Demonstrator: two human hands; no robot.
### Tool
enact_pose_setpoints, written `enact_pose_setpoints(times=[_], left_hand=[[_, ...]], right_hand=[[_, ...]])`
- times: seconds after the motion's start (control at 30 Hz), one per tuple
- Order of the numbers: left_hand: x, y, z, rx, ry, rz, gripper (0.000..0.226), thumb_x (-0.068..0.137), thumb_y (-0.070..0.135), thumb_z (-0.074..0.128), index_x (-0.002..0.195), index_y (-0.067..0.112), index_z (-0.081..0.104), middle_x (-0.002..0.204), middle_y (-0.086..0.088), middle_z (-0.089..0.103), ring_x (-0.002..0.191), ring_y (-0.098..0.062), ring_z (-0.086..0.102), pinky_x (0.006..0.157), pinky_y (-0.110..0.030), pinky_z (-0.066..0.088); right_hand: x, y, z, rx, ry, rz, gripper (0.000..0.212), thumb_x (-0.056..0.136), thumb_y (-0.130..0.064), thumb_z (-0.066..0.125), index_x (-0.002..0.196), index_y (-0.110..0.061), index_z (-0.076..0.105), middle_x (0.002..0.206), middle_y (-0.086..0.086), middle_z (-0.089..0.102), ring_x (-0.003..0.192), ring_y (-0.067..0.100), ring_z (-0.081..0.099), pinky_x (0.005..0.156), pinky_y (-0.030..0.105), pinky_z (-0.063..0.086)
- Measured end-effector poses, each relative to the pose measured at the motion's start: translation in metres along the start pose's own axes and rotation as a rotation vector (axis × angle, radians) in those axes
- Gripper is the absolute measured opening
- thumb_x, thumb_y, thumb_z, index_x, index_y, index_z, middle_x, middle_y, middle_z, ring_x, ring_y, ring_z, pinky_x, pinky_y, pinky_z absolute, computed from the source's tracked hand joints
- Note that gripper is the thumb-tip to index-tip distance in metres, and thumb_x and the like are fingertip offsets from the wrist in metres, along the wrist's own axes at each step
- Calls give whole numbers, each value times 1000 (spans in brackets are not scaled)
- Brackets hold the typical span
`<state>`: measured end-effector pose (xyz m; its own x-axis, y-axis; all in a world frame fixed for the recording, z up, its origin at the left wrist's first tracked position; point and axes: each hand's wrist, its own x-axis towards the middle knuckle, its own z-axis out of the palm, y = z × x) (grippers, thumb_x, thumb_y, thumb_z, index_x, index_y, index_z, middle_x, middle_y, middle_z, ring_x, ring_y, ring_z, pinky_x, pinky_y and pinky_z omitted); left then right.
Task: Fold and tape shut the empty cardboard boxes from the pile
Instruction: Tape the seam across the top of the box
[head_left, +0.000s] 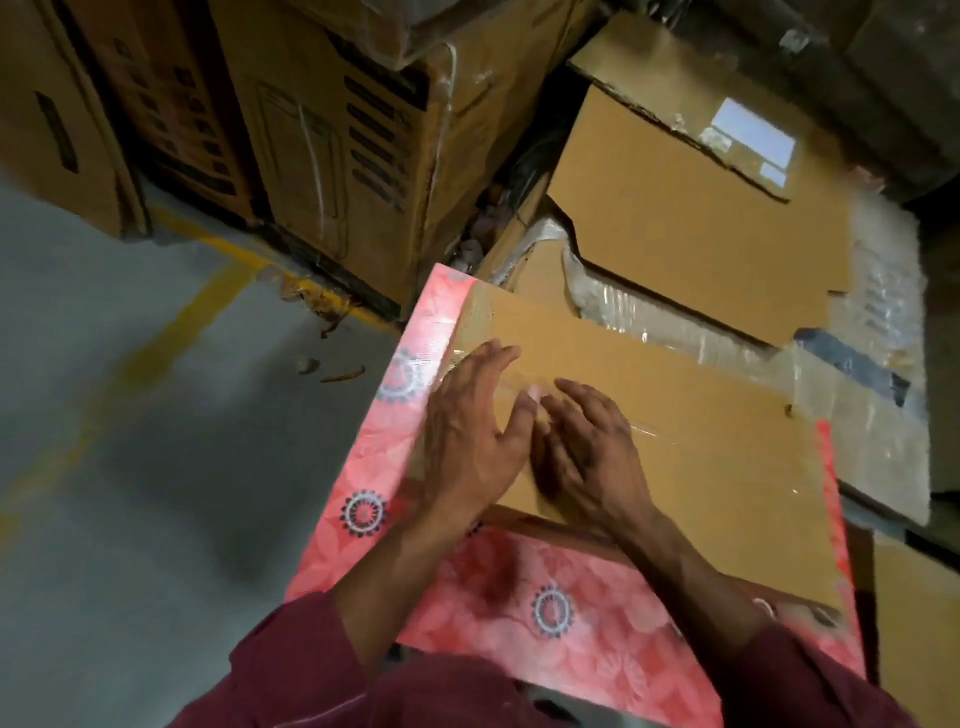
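A closed brown cardboard box (691, 431) lies on a table covered with a pink flowered cloth (519, 587). A strip of clear tape (660, 423) runs along the box's top seam. My left hand (467, 431) lies flat on the box's left end, fingers straight and spread over the tape. My right hand (587, 447) rests beside it, fingers straight and pressing on the same taped seam. Both hands touch the box top side by side.
Behind the table lies a pile of flattened cardboard (691, 208) and clear plastic wrap (878, 291). Tall printed cartons (332, 156) stand at the back left. Grey floor with a yellow line (156, 332) stretches to the left.
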<state>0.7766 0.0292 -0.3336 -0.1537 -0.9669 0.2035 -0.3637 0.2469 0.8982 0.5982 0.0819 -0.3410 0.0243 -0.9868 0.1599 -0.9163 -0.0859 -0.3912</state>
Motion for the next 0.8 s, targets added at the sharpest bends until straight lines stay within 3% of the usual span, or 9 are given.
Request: enact_pose_setpoints(times=[0.07, 0.17, 0.27, 0.33, 0.4, 0.47, 0.53, 0.67, 0.8], left_hand=[[-24, 23, 29, 48, -97, 73, 49, 96, 43, 56, 142, 26, 58, 153, 1, 52, 142, -20, 46, 115, -44, 41], [-66, 59, 75, 94, -291, 45, 67, 90, 50, 55, 154, 36, 41, 166, 3, 31, 151, -22, 28, 119, -50, 34], [-105, 85, 123, 288, -309, 25, 80, 89, 54, 56, 161, 39, 24, 174, -5, -6, 159, -27, -6, 126, -55, 13], [-127, 103, 148, 350, -313, -84, 99, 88, 57, 58, 166, 35, 1, 165, -11, -37, 154, -31, -33, 125, -59, -3], [-149, 118, 168, 328, -287, -176, 115, 88, 60, 61, 162, 33, -23, 154, -12, -53, 146, -31, -46, 122, -56, -15], [-170, 131, 183, 261, -244, -237, 124, 87, 60, 67, 157, 35, -33, 152, -6, -57, 145, -25, -48, 121, -47, -16], [-187, 140, 196, 161, -192, -344, 130, 85, 57, 75, 153, 44, -34, 154, 2, -55, 149, -20, -42, 122, -42, -9], [-192, 158, 211, -116, -105, -688, 130, 86, 40, 82, 154, 47, -28, 167, -2, -34, 156, -14, -25, 125, -47, 7], [-170, 149, 227, -246, 43, -764, 129, 84, 32, 86, 160, 47, -18, 168, -7, -32, 157, -19, -24, 123, -46, 16]], right_hand=[[-14, 47, -32, -43, 0, 105, 44, 103, -43, 50, 135, -18, 66, 149, 4, 55, 134, 27, 50, 111, 45, 42], [-31, 117, -82, -136, -36, 279, 52, 99, -51, 48, 137, -20, 65, 150, 5, 55, 135, 31, 47, 113, 48, 40], [-31, 176, -123, -219, -179, 372, 59, 100, -59, 43, 146, -23, 57, 159, 6, 44, 145, 34, 37, 117, 51, 33], [-29, 213, -144, -275, -240, 383, 59, 103, -59, 45, 152, -26, 48, 165, 4, 35, 150, 34, 29, 116, 55, 33], [-28, 249, -155, -267, -265, 400, 63, 102, -60, 44, 157, -28, 41, 168, 3, 28, 153, 33, 25, 114, 57, 34], [-29, 278, -159, -205, -318, 436, 65, 103, -60, 42, 160, -28, 34, 169, 3, 25, 154, 33, 23, 115, 58, 32], [-36, 297, -157, -137, -334, 433, 66, 104, -60, 39, 159, -24, 34, 165, 9, 34, 149, 36, 30, 113, 58, 36], [-60, 303, -142, -142, -239, 382, 58, 106, -54, 37, 152, -19, 39, 152, 16, 45, 139, 41, 37, 105, 56, 43], [-80, 291, -137, -121, -160, 442, 53, 104, -52, 41, 146, -20, 44, 142, 16, 50, 132, 41, 39, 98, 56, 46]])
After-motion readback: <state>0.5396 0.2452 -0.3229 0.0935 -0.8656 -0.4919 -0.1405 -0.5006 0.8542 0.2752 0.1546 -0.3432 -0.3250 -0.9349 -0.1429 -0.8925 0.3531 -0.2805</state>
